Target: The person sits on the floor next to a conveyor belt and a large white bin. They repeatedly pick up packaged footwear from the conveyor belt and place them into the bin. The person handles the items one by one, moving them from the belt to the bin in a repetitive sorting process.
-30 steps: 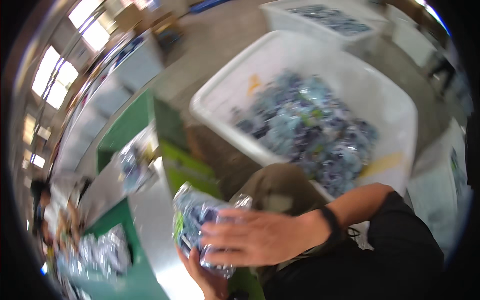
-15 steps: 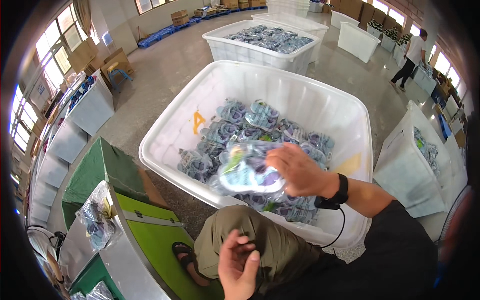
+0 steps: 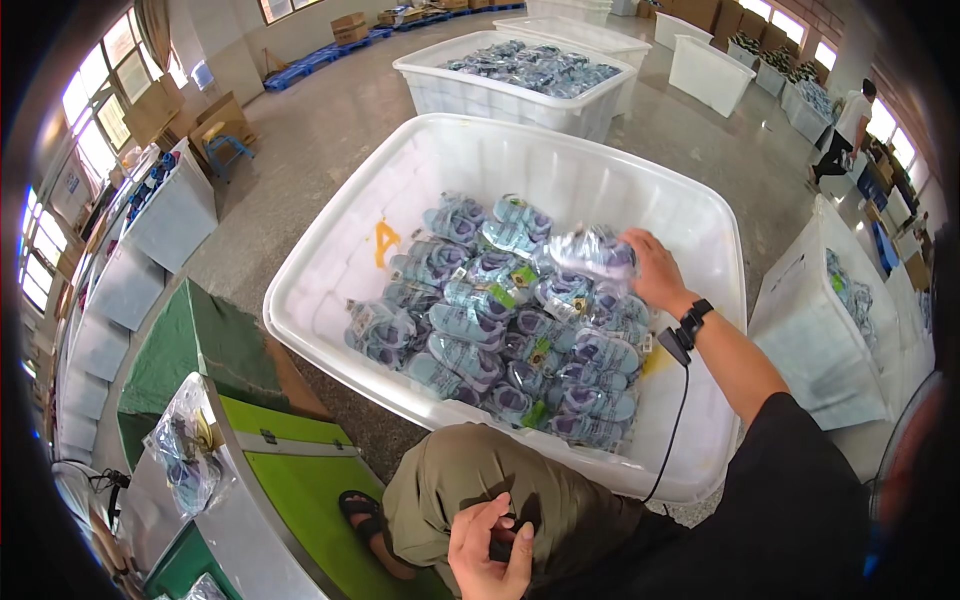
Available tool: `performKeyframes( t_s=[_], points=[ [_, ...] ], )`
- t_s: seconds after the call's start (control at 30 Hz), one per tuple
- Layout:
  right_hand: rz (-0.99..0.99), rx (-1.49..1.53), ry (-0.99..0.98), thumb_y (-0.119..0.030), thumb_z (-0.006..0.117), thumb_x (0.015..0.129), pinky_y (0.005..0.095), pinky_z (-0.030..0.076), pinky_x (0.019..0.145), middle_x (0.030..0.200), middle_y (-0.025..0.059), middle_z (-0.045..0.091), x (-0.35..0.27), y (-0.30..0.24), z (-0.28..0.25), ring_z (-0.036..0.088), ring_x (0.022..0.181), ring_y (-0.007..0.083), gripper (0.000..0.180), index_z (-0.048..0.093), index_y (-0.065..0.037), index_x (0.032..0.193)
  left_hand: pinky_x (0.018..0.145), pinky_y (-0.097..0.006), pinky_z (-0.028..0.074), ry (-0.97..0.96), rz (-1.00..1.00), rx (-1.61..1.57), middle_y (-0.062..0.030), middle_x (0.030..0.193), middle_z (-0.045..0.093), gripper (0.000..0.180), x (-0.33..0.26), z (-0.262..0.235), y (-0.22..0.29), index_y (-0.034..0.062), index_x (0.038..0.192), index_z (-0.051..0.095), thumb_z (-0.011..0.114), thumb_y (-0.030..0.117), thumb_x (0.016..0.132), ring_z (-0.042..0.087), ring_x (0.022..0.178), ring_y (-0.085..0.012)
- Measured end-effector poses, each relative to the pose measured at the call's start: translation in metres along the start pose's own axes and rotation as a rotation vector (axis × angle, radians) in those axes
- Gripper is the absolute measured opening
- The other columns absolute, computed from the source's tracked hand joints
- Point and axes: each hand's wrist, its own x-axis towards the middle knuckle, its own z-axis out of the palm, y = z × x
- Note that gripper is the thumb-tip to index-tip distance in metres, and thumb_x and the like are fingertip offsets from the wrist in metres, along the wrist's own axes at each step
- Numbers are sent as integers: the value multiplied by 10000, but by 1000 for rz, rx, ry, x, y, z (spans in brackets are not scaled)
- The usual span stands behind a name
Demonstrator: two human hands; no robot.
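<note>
The view looks from the person's head, through the left of two side-by-side fisheye cameras, down and forward into the white bin [image 3: 590,180]. It sits close above the bin, taking in the knee [image 3: 480,465] on its near side and, far beyond it, floor [image 3: 320,140] and windows [image 3: 100,90].

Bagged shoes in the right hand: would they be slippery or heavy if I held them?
The bagged shoes may feel slippery, because their clear wrapping looks shiny. They're probably fairly light, since only the right hand holds them. They likely won't roll, as their shape looks long and flattish.
</note>
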Motion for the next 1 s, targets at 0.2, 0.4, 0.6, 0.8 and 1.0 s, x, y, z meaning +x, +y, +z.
performKeyframes(
  t_s=[0.2,0.4,0.6,0.8,1.0],
  points=[
    [293,74,-76,-124,783,876,483,492,1136,1542,235,463,-2,-9,33,528,1388,438,905,313,-118,1649,730,-324,534,-18,-67,-34,-132,1083,666,344,-17,-2,1,9,1324,691,755,50,989,646,842,-204],
    [152,352,-153,-177,798,888,450,542,1046,1377,208,608,-18,-58,29,649,1197,366,782,431,-57,1567,694,-262,501,-42,-268,-137,-63,1057,667,322,-51,-19,-7,6,1328,690,733,34,1010,627,858,-123],
    [-4,845,-558,-126,781,960,314,578,899,1129,60,699,-16,-141,-21,677,999,132,471,625,-13,1390,749,-257,516,-3,-438,-144,-50,1069,674,365,-82,-80,0,18,1365,671,732,7,1005,627,895,-122],
    [-151,1263,-979,-112,811,923,344,589,920,1065,79,742,-36,-249,-93,732,989,173,387,667,37,1249,979,-379,558,270,-600,187,-149,1217,721,387,-131,-173,4,8,1292,710,817,87,929,681,1171,-239],
    [-372,1327,-1219,-119,861,862,338,586,866,1019,161,799,-68,-320,-104,769,950,207,438,698,59,1226,1045,-433,515,687,-571,626,-144,1401,656,523,-197,-308,-38,42,1410,643,823,169,935,615,1297,-272]
  ],
)
